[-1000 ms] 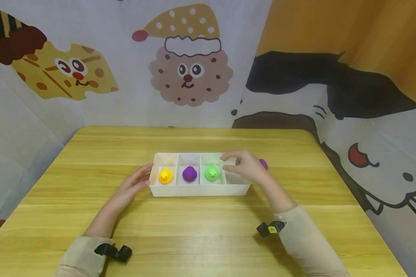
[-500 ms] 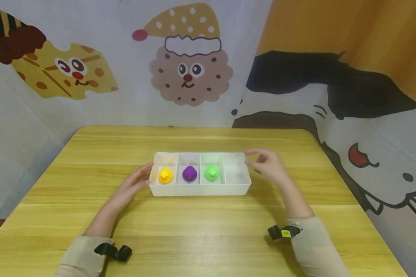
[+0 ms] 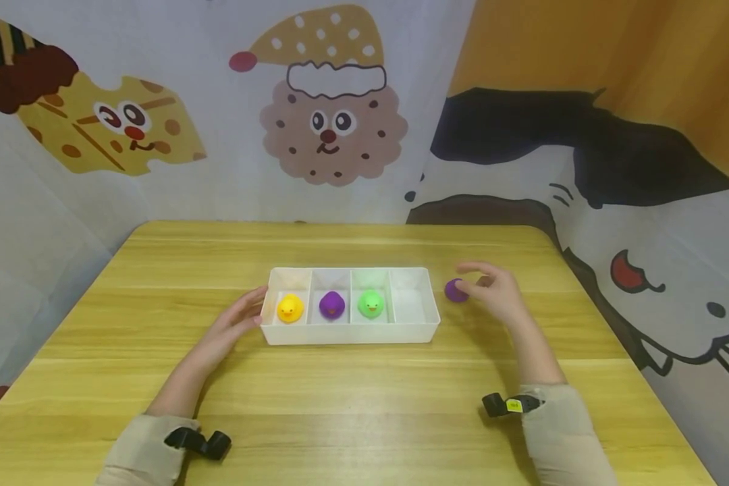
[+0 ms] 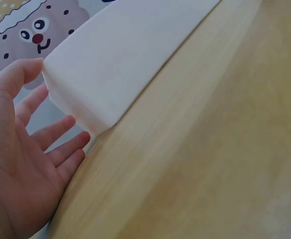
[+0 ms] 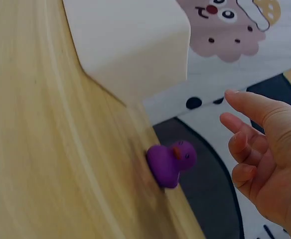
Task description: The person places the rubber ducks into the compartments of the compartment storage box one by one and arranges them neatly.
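Note:
A white box (image 3: pixel 349 334) with several compartments in a row stands on the table. From left to right it holds a yellow duck (image 3: pixel 290 308), a purple duck (image 3: pixel 332 305) and a green duck (image 3: pixel 371 304); the rightmost compartment shows only its bare floor. My left hand (image 3: pixel 225 329) rests against the box's left end, fingers extended and thumb at the corner in the left wrist view. Just right of the box, a second purple duck (image 5: pixel 168 162) sits upright on the table. Above it hovers my right hand (image 3: pixel 495 291), fingers loosely bent and apart from the duck in the right wrist view.
The wooden table (image 3: pixel 352 405) reaches back to a cloth (image 3: pixel 219 196) printed with cartoon figures. Both forearms carry black wrist cameras, the left camera (image 3: pixel 199 443) and the right camera (image 3: pixel 510 405).
My right hand has moved right, from over the rightmost compartment to above the loose purple duck, which shows more fully now. My left hand and the box have stayed put.

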Demonstrator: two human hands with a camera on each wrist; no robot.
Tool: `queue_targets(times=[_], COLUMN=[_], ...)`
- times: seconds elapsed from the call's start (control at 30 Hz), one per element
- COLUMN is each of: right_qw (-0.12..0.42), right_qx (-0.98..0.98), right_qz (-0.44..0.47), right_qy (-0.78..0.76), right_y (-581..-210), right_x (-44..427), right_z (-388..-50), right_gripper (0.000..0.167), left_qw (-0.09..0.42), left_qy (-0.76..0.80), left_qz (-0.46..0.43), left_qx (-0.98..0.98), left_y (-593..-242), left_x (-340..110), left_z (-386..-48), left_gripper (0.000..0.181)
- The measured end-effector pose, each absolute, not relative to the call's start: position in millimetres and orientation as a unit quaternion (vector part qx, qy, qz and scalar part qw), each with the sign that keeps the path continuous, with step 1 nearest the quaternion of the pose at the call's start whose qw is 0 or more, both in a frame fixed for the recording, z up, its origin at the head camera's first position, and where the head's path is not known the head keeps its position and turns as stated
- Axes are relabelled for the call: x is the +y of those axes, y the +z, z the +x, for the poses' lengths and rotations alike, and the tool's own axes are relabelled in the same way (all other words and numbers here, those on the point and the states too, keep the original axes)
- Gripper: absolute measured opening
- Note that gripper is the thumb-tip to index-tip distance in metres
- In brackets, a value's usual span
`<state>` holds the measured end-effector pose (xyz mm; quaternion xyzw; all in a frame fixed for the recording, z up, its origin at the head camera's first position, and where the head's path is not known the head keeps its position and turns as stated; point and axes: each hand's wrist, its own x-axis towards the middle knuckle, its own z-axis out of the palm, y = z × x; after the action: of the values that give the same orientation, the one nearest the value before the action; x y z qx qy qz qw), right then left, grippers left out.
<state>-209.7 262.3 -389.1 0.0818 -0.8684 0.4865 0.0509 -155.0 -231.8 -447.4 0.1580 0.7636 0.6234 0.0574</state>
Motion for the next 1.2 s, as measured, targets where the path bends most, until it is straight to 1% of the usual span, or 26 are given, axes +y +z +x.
queue_targets(times=[0.2,0.43,0.73,0.97,1.2], right_qw=[0.046,0.013,0.002,-0.019,-0.019], right_qx=[-0.871,-0.872,-0.867,-0.86,-0.866], right_qz=[0.079,0.066,0.076,0.079,0.073], right_qy=[0.483,0.484,0.492,0.504,0.495], right_y=[-398,-410,-420,-426,-429], right_x=[273,280,283,283,284], right_z=[-214,-216,-220,-220,-221], right_gripper=[0.041,0.047,0.047,0.047,0.045], left_qw=[0.06,0.061,0.058,0.058,0.057], left_qy=[0.628,0.626,0.625,0.627,0.631], left_qz=[0.16,0.16,0.161,0.166,0.169], left_qx=[0.759,0.76,0.762,0.758,0.755], left_y=[-446,-445,-446,-446,-446], left_x=[-232,-232,-233,-233,-232], left_z=[-154,-153,-153,-153,-154], left_gripper=[0.053,0.054,0.054,0.054,0.054])
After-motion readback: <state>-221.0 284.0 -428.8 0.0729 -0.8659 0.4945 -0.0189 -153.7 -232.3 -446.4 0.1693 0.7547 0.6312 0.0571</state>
